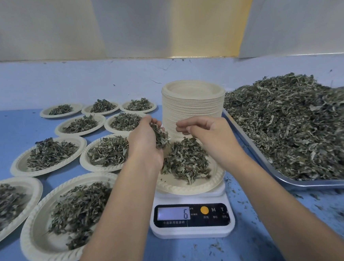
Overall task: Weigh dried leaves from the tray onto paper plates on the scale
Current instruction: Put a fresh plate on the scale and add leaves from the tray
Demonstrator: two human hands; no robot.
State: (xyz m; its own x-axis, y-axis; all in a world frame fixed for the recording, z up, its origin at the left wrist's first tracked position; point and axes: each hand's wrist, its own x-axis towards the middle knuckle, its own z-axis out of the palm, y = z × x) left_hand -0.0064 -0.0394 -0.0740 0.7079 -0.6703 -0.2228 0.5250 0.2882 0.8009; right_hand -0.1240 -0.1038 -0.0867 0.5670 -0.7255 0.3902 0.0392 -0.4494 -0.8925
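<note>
- Head view, the only one: both hands are over the paper plate (192, 185) that's sitting on the scale (192, 229), near centre of the blue table (6, 127).
- Left hand (145, 144) is cupped, fingers curled shut around a clump of dried leaves (160, 134), held right above the plate so it can feed the pile bit by bit, I'd guess.
- Right hand (206, 129) has thumb and fingertips pinched together; can't tell if there's anything in the pinch. Looks like fine-tuning the weight.
- Scale display (173, 213) shows a 6, so my guess is the portion's still being topped up.
- Tray (257, 154) on the right is heaped with loose leaves, handy for grabbing.
- Stack of empty plates (194, 108) stands just behind the scale.
- Filled plates (49, 156) spread out to the left, each with its own small pile.
</note>
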